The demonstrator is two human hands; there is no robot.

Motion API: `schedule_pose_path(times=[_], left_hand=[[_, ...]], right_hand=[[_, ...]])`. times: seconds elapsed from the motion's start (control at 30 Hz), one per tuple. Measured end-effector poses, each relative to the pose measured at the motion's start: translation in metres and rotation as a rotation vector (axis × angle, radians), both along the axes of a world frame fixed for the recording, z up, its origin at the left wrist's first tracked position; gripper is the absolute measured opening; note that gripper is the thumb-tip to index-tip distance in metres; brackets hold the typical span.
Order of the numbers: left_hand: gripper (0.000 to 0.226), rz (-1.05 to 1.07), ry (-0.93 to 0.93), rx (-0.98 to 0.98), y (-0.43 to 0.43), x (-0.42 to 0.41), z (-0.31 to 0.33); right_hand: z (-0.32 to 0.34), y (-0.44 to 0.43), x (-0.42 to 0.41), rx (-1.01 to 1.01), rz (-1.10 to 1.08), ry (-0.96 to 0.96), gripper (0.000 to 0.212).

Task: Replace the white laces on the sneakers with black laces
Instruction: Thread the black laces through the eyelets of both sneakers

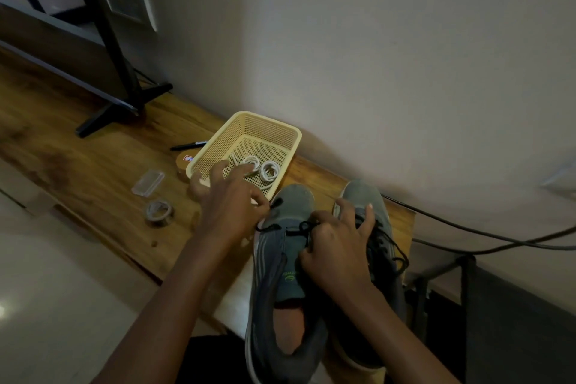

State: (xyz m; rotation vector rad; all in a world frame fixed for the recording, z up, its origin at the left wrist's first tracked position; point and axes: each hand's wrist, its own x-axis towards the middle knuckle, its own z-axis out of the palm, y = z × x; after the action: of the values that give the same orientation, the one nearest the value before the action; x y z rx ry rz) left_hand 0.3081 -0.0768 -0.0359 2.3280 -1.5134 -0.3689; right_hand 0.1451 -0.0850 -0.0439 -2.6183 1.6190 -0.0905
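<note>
Head view: just before the beige plastic mesh basket point(265, 131), my left hand point(232, 196) pinches the thin black lace point(271, 227) of the grey fabric sneaker point(271, 259); my right hand point(336, 249) grips its crossings. Coiled white laces point(269, 171) lie inside the basket. Tugging unevenly may pull the lace from an eyelet.

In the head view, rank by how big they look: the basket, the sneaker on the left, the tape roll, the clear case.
1. sneaker on the left, helped by being nearest the camera.
2. basket.
3. tape roll and clear case look about alike; I would not rank them.
</note>
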Motion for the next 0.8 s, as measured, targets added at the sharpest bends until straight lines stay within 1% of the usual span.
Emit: schedule_pose_path(times=[0.03,0.1,0.27,0.4,0.47,0.57,0.7,0.73,0.8], left_hand=[[0.005,-0.052,-0.045,0.025,-0.001,-0.006,-0.001],[0.011,-0.126,-0.107,0.096,0.000,-0.014,-0.002],[0.017,-0.166,-0.090,0.218,0.000,-0.013,-0.002],[0.008,-0.149,-0.127,0.188,0.000,-0.015,-0.009],[0.008,-0.130,-0.149,0.165,-0.001,-0.018,-0.011],[0.008,-0.049,-0.092,0.112,-0.002,-0.016,-0.011],[0.011,0.206,0.140,-0.037,-0.003,0.028,-0.013],[0.016,0.276,0.150,-0.061,-0.001,0.039,-0.012],[0.015,0.353,0.081,-0.051,0.003,0.046,-0.008]], right_hand=[[0.000,0.000,0.001,-0.001,0.000,-0.006,0.021],[-0.001,0.000,0.002,0.001,0.000,-0.010,0.021],[-0.001,0.000,0.000,0.004,0.004,-0.002,0.022],[-0.001,0.000,0.001,0.006,0.003,0.002,0.021],[-0.001,0.001,0.001,0.007,-0.002,-0.010,0.020],[0.000,0.001,0.000,0.013,-0.007,0.009,0.021],[0.001,0.001,-0.001,0.020,0.011,0.017,0.026],[0.001,0.001,-0.001,0.023,0.017,0.013,0.026],[0.000,0.001,-0.001,0.026,0.019,0.006,0.025]])
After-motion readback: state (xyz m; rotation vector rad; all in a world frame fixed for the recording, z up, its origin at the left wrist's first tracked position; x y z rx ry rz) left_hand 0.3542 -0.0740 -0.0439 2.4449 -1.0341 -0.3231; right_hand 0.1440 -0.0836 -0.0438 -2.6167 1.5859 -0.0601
